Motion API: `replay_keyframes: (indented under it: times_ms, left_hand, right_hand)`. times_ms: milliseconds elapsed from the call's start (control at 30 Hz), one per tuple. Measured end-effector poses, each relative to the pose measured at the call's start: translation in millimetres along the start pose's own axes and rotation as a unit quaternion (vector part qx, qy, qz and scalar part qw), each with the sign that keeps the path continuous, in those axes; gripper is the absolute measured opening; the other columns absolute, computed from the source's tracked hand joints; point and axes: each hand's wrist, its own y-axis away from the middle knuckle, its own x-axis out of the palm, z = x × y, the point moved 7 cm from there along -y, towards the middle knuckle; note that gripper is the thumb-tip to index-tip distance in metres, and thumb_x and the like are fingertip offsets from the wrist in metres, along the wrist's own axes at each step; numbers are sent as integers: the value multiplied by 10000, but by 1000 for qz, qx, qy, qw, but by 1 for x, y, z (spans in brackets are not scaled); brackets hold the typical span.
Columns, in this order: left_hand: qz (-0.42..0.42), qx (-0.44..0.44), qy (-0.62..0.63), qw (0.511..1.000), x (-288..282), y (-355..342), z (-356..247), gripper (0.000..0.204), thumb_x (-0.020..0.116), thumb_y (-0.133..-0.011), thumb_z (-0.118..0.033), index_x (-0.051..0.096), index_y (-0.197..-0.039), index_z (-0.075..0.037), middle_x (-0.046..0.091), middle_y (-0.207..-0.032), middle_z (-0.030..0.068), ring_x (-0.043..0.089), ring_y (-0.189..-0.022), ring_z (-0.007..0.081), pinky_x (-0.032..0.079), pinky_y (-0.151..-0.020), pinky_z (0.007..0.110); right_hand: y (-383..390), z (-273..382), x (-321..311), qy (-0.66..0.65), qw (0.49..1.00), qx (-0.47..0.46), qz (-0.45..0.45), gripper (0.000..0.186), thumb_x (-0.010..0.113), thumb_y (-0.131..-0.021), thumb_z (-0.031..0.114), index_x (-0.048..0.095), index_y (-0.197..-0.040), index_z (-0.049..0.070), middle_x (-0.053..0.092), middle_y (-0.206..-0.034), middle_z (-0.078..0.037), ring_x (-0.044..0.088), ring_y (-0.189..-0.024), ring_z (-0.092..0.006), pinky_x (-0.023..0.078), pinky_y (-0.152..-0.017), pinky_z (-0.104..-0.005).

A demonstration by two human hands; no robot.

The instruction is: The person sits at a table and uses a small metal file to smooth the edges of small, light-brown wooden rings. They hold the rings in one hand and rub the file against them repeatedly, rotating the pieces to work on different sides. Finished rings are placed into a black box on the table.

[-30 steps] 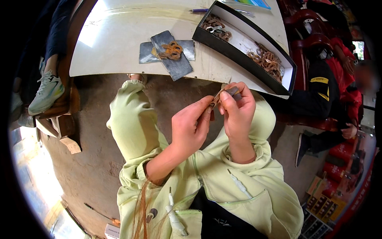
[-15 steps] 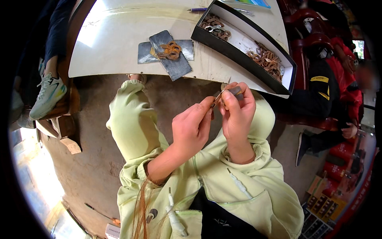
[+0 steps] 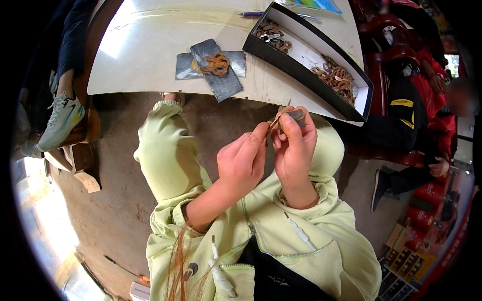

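Above my lap, just off the table's near edge, my two hands meet at the fingertips. My left hand is closed in a pinch on a small brown rusty-looking piece, mostly hidden by the fingers. My right hand is closed around a small dark grey folded sheet, like sandpaper, against that piece. On the table two dark grey rectangular sheets lie crossed. Several orange-brown pieces with ring-shaped ends rest on them.
A long black box with a white inside stands at the table's right, holding brown pieces in two heaps and a silvery one. Behind it lies a purple pen. People sit at left and right; a screwdriver-like tool lies on the floor.
My right hand has shifted slightly left, with the grey folded sheet still in its fingers. My left hand keeps its pinch in nearly the same place.
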Motion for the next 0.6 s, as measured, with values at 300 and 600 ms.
replay_keyframes:
  times_ms: [300, 600]
  left_hand:
    - [61, -274, 243, 928, 6, 3, 21, 175, 546, -881, 18, 594, -1047, 41, 584, -672, 65, 533, -506, 102, 409, -449, 228]
    - [118, -365, 384, 839, 16, 4, 28, 183, 481, -947, -56, 549, -1076, 54, 575, -700, 46, 493, -500, 62, 396, -443, 201]
  right_hand:
    - [-18, -7, -21, -19, 998, -4, -57, 120, 621, -838, 18, 514, -882, 51, 538, -710, -3, 436, -544, -58, 352, -477, -215]
    - [-16, 17, -2, 32, 995, -87, 21, 133, 596, -850, 9, 474, -843, 62, 522, -854, -37, 559, -826, -159, 455, -711, -268]
